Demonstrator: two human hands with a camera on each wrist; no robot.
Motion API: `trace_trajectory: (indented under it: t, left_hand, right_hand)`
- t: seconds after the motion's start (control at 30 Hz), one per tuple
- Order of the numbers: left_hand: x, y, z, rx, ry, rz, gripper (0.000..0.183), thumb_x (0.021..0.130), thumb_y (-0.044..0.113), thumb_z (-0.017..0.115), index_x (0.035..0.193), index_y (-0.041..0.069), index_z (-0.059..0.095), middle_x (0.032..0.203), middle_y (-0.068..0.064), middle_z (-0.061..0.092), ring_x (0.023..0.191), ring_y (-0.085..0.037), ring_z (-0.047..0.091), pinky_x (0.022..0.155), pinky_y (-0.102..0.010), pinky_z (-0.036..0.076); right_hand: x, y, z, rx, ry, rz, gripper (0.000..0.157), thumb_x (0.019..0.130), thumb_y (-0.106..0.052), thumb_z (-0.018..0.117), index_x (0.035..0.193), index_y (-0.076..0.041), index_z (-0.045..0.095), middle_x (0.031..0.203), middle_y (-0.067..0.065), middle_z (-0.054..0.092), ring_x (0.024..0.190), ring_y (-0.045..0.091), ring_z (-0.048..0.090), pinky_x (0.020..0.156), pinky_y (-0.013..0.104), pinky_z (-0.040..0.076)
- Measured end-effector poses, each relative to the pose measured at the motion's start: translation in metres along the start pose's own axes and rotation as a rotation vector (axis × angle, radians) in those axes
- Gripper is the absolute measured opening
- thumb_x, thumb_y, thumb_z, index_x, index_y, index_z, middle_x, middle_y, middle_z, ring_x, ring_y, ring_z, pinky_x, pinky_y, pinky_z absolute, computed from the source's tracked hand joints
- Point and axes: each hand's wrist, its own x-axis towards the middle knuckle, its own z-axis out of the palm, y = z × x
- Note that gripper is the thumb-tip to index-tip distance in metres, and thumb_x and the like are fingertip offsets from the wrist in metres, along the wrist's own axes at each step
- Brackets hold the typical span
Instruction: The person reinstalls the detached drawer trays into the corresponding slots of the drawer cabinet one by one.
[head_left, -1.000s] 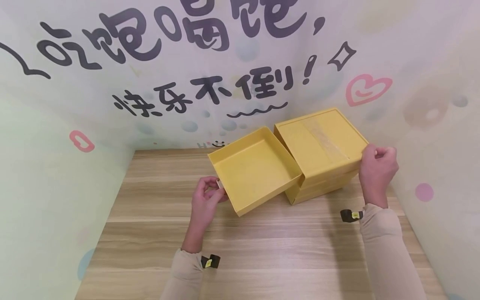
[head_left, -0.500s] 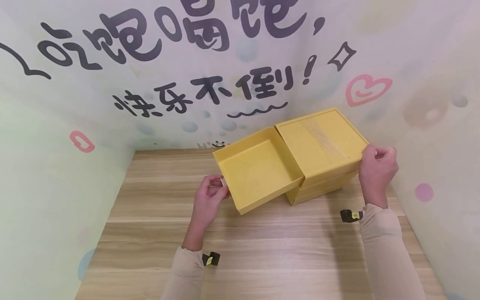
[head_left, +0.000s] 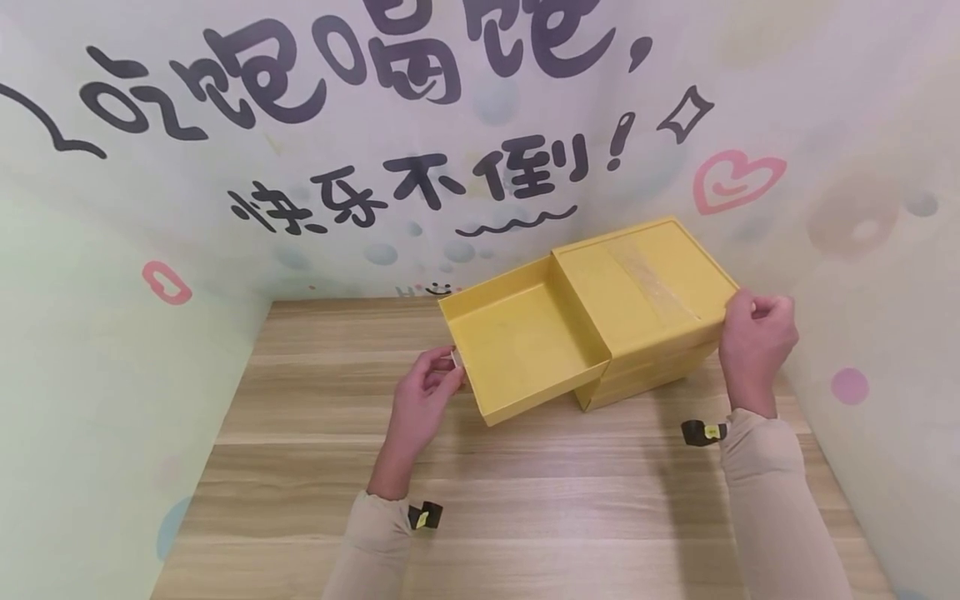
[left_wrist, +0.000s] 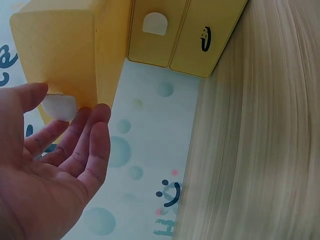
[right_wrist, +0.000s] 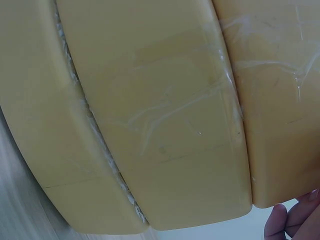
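Observation:
A yellow box of stacked drawers (head_left: 645,287) stands at an angle against the back wall, clear tape across its top. Its top drawer (head_left: 517,350) sticks out to the left, with nothing inside. At the drawer's front my left hand (head_left: 422,408) pinches a white pull tab (left_wrist: 59,106) between thumb and index finger; the other fingers lie beneath it. My right hand (head_left: 756,350) grips the box's top near its right corner, fingers curled. The right wrist view shows taped box panels and only a few fingertips (right_wrist: 277,220) at the corner.
The box stands on a wood-grain table (head_left: 315,500). Two lower drawers remain in the box, one with a white tab (left_wrist: 155,23). Printed walls (head_left: 112,250) close in the table at the back and sides.
The top drawer has slid rightward, further into the box, and my left hand has moved along with it on the tab. The right hand and box have stayed in place.

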Motion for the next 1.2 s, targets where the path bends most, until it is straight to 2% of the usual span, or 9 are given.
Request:
trace_trajectory:
  t: [0.13,0.33,0.57,0.63,0.77,0.87,1.0,1.1,1.2]
  left_hand:
    - [0.001,0.002,0.004,-0.015,0.012,-0.002,0.038,0.098,0.023,0.069,0.134,0.013,0.061,0.118,-0.014,0.068,0.101,-0.042,0.07,0.085,-0.03,0.062]
    - [0.003,0.007,0.013,-0.015,0.023,0.015,0.039,0.097,0.028,0.07,0.133,0.016,0.062,0.118,-0.011,0.07,0.097,-0.039,0.072,0.084,-0.038,0.063]
    - [0.006,0.008,0.026,-0.009,0.051,-0.019,0.036,0.098,0.022,0.069,0.133,0.016,0.062,0.118,-0.011,0.07,0.087,-0.024,0.073,0.078,-0.028,0.062]
    - [0.008,0.009,0.031,-0.011,0.055,-0.028,0.037,0.098,0.018,0.068,0.134,0.013,0.062,0.119,-0.013,0.07,0.087,-0.026,0.073,0.077,-0.026,0.062]
    - [0.009,0.011,0.038,-0.039,0.062,-0.04,0.038,0.099,0.014,0.066,0.137,0.009,0.06,0.121,-0.018,0.068,0.093,-0.036,0.072,0.077,-0.025,0.062]
    - [0.009,0.011,0.04,-0.069,0.069,-0.038,0.038,0.1,0.016,0.066,0.137,0.012,0.06,0.122,-0.016,0.067,0.098,-0.039,0.071,0.08,-0.029,0.063]
    - [0.009,0.01,0.041,-0.088,0.071,-0.019,0.037,0.1,0.024,0.067,0.136,0.018,0.061,0.122,-0.012,0.068,0.099,-0.036,0.072,0.08,-0.031,0.063]
    - [0.009,0.011,0.042,-0.099,0.073,-0.013,0.038,0.1,0.027,0.067,0.137,0.02,0.062,0.121,-0.012,0.068,0.099,-0.039,0.072,0.079,-0.029,0.063]
    - [0.009,0.011,0.043,-0.119,0.081,-0.024,0.039,0.1,0.028,0.066,0.138,0.021,0.062,0.121,-0.012,0.067,0.101,-0.044,0.07,0.081,-0.033,0.064]
  right_hand:
    - [0.0,0.0,0.0,0.003,0.0,-0.002,0.016,0.094,-0.032,0.05,0.079,-0.03,0.045,0.076,-0.01,0.048,0.068,0.006,0.045,0.062,0.022,0.036]
    - [0.0,0.001,-0.002,-0.003,0.002,0.02,0.015,0.094,-0.032,0.05,0.08,-0.029,0.046,0.076,-0.011,0.048,0.067,0.005,0.045,0.061,0.02,0.037]
    - [-0.001,0.001,-0.001,-0.003,0.003,0.012,0.015,0.093,-0.033,0.05,0.079,-0.03,0.045,0.075,-0.011,0.048,0.068,0.005,0.045,0.062,0.022,0.037]
    - [-0.001,0.0,-0.001,-0.002,0.003,0.009,0.016,0.093,-0.033,0.05,0.079,-0.03,0.045,0.075,-0.011,0.048,0.067,0.005,0.045,0.062,0.022,0.037]
    - [-0.002,0.0,-0.001,0.001,0.005,0.003,0.016,0.094,-0.033,0.05,0.079,-0.03,0.045,0.075,-0.011,0.048,0.067,0.006,0.045,0.062,0.022,0.036]
    - [-0.001,0.001,-0.001,0.003,0.007,-0.001,0.016,0.094,-0.033,0.051,0.079,-0.031,0.045,0.075,-0.011,0.048,0.067,0.005,0.045,0.062,0.022,0.037]
    - [0.0,0.002,0.0,0.004,0.008,0.0,0.017,0.094,-0.034,0.051,0.078,-0.031,0.045,0.075,-0.011,0.048,0.067,0.005,0.045,0.062,0.021,0.037]
    - [0.0,0.002,0.0,0.004,0.007,0.003,0.017,0.094,-0.034,0.051,0.079,-0.031,0.045,0.075,-0.011,0.048,0.067,0.005,0.046,0.062,0.021,0.037]
    - [-0.001,0.002,0.0,0.008,0.007,0.004,0.017,0.094,-0.034,0.051,0.078,-0.03,0.045,0.075,-0.011,0.048,0.068,0.005,0.046,0.062,0.021,0.037]
